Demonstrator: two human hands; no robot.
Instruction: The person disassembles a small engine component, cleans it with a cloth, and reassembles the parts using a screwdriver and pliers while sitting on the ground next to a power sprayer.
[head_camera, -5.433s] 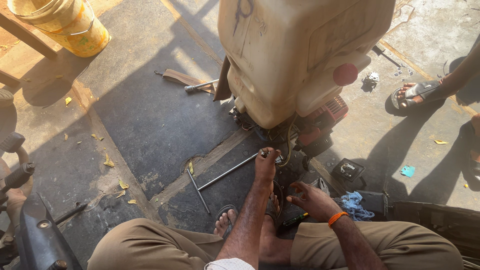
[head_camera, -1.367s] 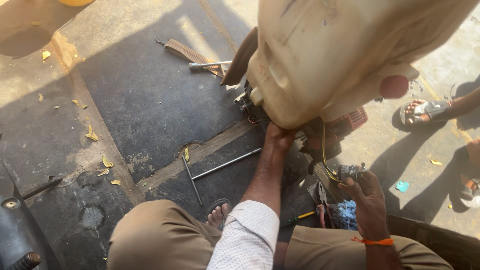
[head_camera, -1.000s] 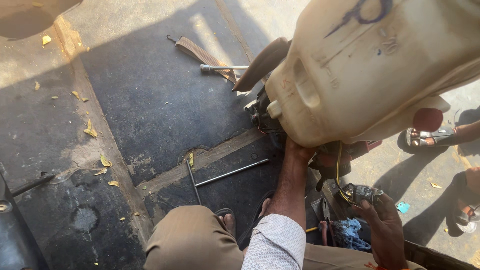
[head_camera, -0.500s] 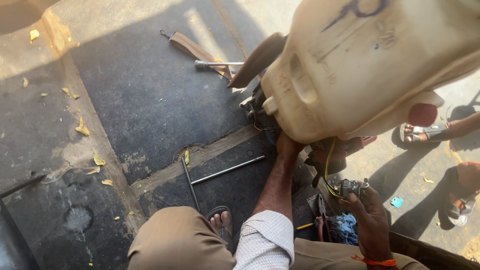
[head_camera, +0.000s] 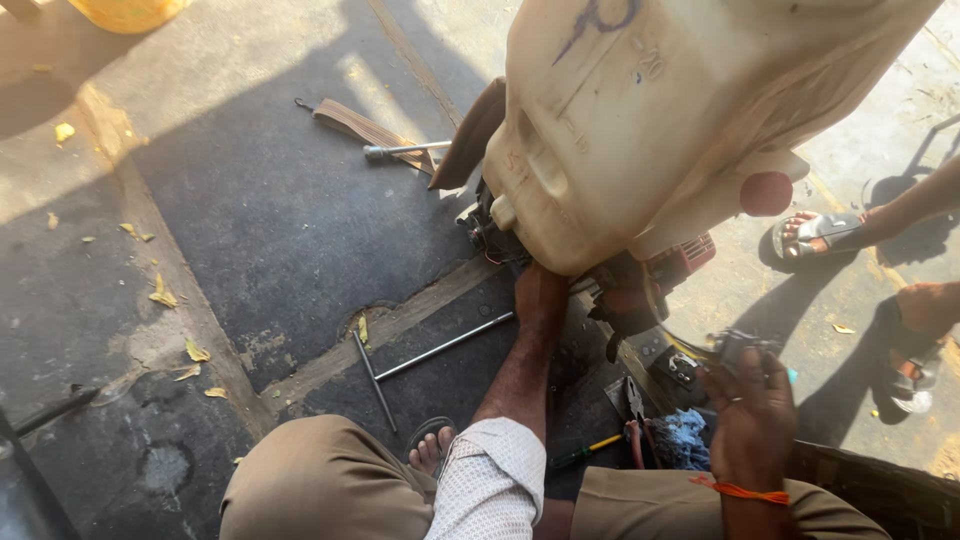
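The person sits on the ground with knees spread, working under a big, dirty cream plastic tank (head_camera: 680, 110) that is mounted on top of a small engine (head_camera: 620, 290).

The left hand (head_camera: 540, 292) reaches forward to the base of the tank, where it meets the engine. Its fingers go into the shadow there, so I cannot tell whether they are clamped on a part or only pressing against it.

The right hand (head_camera: 755, 405) is held up to the right, fingers curled around a small dark metal part (head_camera: 740, 345) at their tips. An orange thread band (head_camera: 740, 490) circles that wrist.

The work looks to be in its middle stage. The tank sits on the engine at a tilt, and the red engine cover (head_camera: 685, 262) shows beneath it. One small part is already off and in the right hand, while the left hand is busy at the joint under the tank. Nothing shows the tank as freed or refitted.

Tools lie around. A long T-shaped wrench (head_camera: 420, 355) rests on the dark rubber mat (head_camera: 290, 220) just left of the left forearm. Pliers (head_camera: 635, 400) and a blue rag (head_camera: 685, 440) lie between the legs, near a yellow-handled screwdriver (head_camera: 585, 452). Farther off, a socket wrench (head_camera: 405, 151) lies across a brown strap (head_camera: 360, 125).

Another person's sandalled foot (head_camera: 820, 232) stands at the right edge.
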